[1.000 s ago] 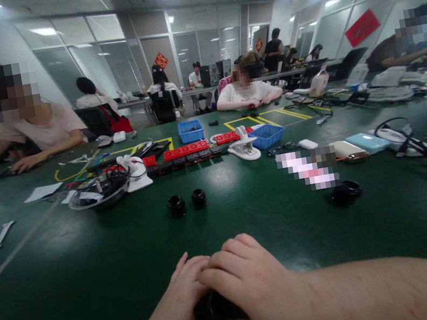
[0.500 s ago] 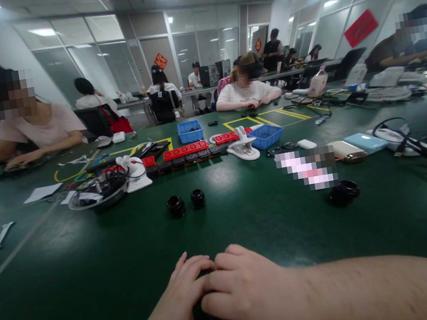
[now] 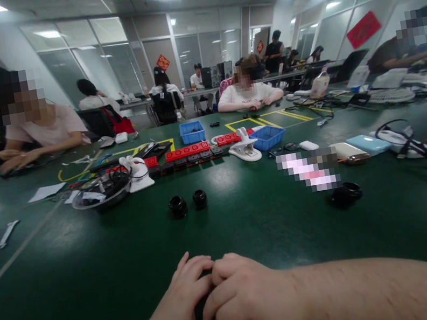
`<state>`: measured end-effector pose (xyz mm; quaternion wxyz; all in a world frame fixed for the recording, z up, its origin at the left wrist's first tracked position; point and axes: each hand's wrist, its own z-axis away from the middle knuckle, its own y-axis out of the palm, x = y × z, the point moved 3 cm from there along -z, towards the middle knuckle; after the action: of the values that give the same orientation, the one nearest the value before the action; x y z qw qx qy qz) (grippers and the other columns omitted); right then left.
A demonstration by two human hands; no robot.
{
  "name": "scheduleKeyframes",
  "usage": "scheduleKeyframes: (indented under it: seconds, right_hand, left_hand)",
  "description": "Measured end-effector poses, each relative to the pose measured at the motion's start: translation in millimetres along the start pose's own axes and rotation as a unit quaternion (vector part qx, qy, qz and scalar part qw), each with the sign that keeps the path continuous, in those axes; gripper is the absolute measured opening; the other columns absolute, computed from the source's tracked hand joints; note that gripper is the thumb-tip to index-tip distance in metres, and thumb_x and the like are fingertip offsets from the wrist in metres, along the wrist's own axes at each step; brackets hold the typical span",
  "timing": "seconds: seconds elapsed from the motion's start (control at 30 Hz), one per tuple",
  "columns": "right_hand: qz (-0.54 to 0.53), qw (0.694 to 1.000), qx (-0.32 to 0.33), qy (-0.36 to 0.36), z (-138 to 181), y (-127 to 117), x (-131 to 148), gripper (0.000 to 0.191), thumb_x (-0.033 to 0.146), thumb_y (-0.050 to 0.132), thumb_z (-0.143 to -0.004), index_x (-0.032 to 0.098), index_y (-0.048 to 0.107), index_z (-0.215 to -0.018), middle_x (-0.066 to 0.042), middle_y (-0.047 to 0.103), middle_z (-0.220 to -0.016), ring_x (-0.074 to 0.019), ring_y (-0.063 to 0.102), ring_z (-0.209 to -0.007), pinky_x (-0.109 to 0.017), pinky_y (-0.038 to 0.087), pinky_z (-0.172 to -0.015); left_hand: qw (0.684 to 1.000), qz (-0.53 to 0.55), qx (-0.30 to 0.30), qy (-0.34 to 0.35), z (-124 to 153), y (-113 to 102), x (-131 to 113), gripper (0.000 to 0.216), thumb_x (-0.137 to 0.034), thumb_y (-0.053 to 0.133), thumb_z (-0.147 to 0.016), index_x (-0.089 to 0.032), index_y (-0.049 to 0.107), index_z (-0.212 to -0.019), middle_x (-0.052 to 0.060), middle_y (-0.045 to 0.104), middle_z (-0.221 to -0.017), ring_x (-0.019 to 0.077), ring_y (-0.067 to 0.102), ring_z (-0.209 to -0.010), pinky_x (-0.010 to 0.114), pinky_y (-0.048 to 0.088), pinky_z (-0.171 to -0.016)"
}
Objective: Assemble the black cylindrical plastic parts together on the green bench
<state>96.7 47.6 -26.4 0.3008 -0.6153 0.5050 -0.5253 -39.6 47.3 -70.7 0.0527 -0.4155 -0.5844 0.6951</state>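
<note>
My left hand (image 3: 191, 297) and my right hand (image 3: 249, 299) meet low in the middle, close to me. Both are closed around a black part (image 3: 200, 312), of which only a dark sliver shows between the fingers; its shape is hidden. The right fingers are curled over it from the right, while the left fingers and thumb wrap its left side. Beyond the hands, two ribbed black ring-shaped fittings, one (image 3: 177, 206) slightly larger than the other (image 3: 199, 199), stand side by side on the green table (image 3: 132, 261). A similar black fitting (image 3: 347, 194) sits farther right.
Across the table lie a clear bowl (image 3: 101, 200) of dark parts, red and black power strips (image 3: 187, 151), a white clip (image 3: 245, 148) and blue trays (image 3: 192, 132). A wrench (image 3: 7, 235) lies left; cables (image 3: 411, 146) are right. Other people sit around.
My right hand has turned slightly and its fingers have shifted over the black part. The left hand stays nearly in place. The background has shifted slightly right with the camera.
</note>
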Motion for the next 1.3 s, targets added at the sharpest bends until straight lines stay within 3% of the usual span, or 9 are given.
scheduleKeyframes:
  seconds: [0.13,0.33,0.43,0.57,0.67,0.77,1.0,1.1,1.3]
  right_hand:
    - [0.001,1.0,-0.004,0.002,4,-5,1,0.017,0.015,0.045,-0.068,0.022,0.059,-0.074,0.01,0.064,-0.099,-0.0121,0.047,-0.088,-0.03,0.032,-0.084]
    - [0.01,0.988,-0.124,0.089,6,-23,8,0.032,0.026,0.048,-0.068,0.016,0.057,-0.098,-0.004,0.058,-0.105,-0.0161,0.048,-0.087,-0.032,0.034,-0.076]
    - [0.045,0.98,-0.111,0.156,5,-25,11,0.037,0.043,0.056,-0.072,0.016,0.057,-0.097,-0.005,0.059,-0.097,-0.0172,0.048,-0.082,-0.032,0.034,-0.071]
    - [0.124,0.972,-0.078,0.184,4,-18,10,0.046,0.06,0.054,-0.07,0.017,0.058,-0.087,-0.003,0.061,-0.085,-0.0172,0.047,-0.074,-0.032,0.031,-0.066]
    - [0.175,0.968,-0.054,0.172,2,-13,10,0.035,0.052,0.055,-0.074,0.017,0.057,-0.077,-0.001,0.06,-0.075,-0.0163,0.046,-0.069,-0.033,0.028,-0.062]
    - [0.17,0.973,-0.023,0.156,2,-11,10,0.025,0.041,0.058,-0.074,0.017,0.056,-0.074,0.001,0.06,-0.072,-0.0153,0.045,-0.07,-0.032,0.027,-0.061]
    - [0.086,0.99,0.033,0.105,1,-26,14,0.011,0.027,0.058,-0.075,0.018,0.058,-0.082,0.003,0.062,-0.089,-0.0127,0.045,-0.078,-0.029,0.029,-0.063]
    - [0.053,0.994,0.035,0.087,0,-31,13,0.014,0.021,0.061,-0.071,0.018,0.06,-0.085,0.005,0.063,-0.093,-0.0116,0.046,-0.079,-0.027,0.032,-0.065]
    - [-0.032,0.997,0.008,0.063,-1,-24,8,0.013,0.01,0.063,-0.062,0.018,0.06,-0.072,0.008,0.064,-0.078,-0.0088,0.049,-0.078,-0.022,0.034,-0.077]
  left_hand:
    - [1.0,-0.005,-0.002,0.003,1,2,2,0.053,-0.049,0.069,-0.061,-0.028,0.057,-0.108,0.004,0.053,-0.113,0.0297,0.045,-0.111,0.056,0.017,-0.103]
    - [1.0,-0.007,0.003,0.008,2,0,0,0.068,-0.045,0.069,-0.064,-0.031,0.042,-0.125,0.005,0.051,-0.12,0.0314,0.043,-0.114,0.059,0.017,-0.101]
    - [1.0,0.009,0.007,0.002,2,-3,-3,0.068,-0.045,0.069,-0.065,-0.029,0.041,-0.125,0.006,0.049,-0.123,0.031,0.041,-0.116,0.058,0.017,-0.102]
    - [1.0,0.005,0.017,-0.009,1,-5,-6,0.048,-0.039,0.068,-0.067,-0.027,0.053,-0.111,0.005,0.051,-0.118,0.0279,0.043,-0.115,0.056,0.015,-0.104]
    - [1.0,0.002,0.022,-0.01,-1,-5,-7,0.043,-0.042,0.07,-0.064,-0.025,0.058,-0.101,0.005,0.053,-0.112,0.0274,0.044,-0.113,0.054,0.014,-0.105]
    - [1.0,-0.005,0.021,-0.013,-1,-4,-7,0.048,-0.042,0.07,-0.062,-0.024,0.056,-0.105,0.005,0.054,-0.111,0.0275,0.044,-0.113,0.054,0.014,-0.104]
    - [0.999,0.005,0.031,-0.025,-1,-2,-4,0.058,-0.045,0.072,-0.061,-0.029,0.052,-0.112,0.003,0.051,-0.117,0.0283,0.044,-0.113,0.058,0.012,-0.103]
    - [0.999,0.012,0.036,-0.019,-2,-4,-5,0.056,-0.05,0.07,-0.062,-0.03,0.053,-0.111,0.002,0.051,-0.115,0.0283,0.044,-0.112,0.058,0.012,-0.103]
    - [0.999,0.003,0.044,-0.013,-3,-5,-7,0.054,-0.059,0.064,-0.064,-0.028,0.055,-0.107,0.004,0.051,-0.114,0.0284,0.044,-0.112,0.057,0.013,-0.103]
